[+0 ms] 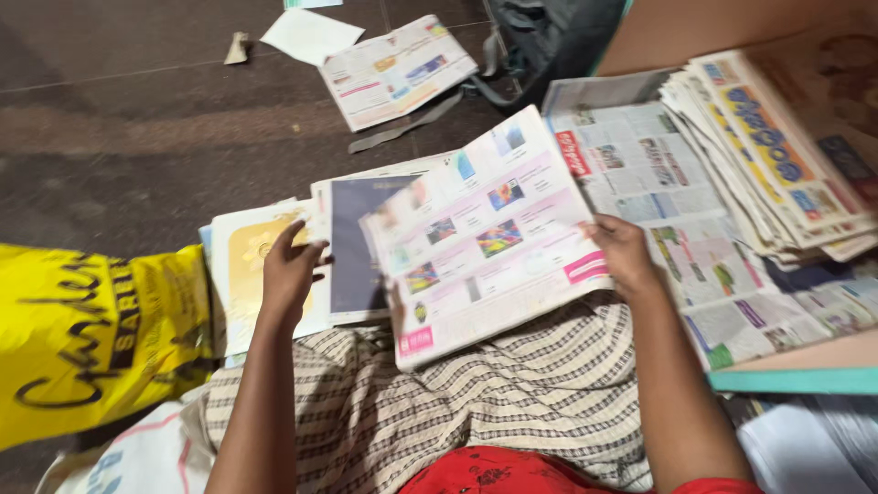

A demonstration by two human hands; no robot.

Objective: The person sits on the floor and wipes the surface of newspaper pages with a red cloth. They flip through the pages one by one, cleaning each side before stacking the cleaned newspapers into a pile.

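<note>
The right hand (624, 252) grips the right edge of a folded pink-and-white newspaper section (485, 233), its fingers (599, 230) curled over the margin and pinching the sheets (the thumb side is hidden beneath the paper, so how deep the grip runs cannot be told). The section tilts up across the person's lap, its lower corner lying on the checked cloth (476, 402) over the knees.

The left hand (288, 274) rests well apart from that section, flat on a yellow-and-cream printed sheet (242, 252) on the dark floor (119, 119). Its fingers (306, 252) are loosely spread, the tips touching the edge of a dark blue sheet (352, 238) just beside.

To the right, a thick stack of folded newspapers (777, 155) sits on an opened newspaper (658, 192) spread over a low bench (805, 377) with a teal edge. A yellow plastic bag (82, 338) lies at the left. Farther off on the floor lie another folded newspaper (395, 69) and a plain white sheet (309, 35).
</note>
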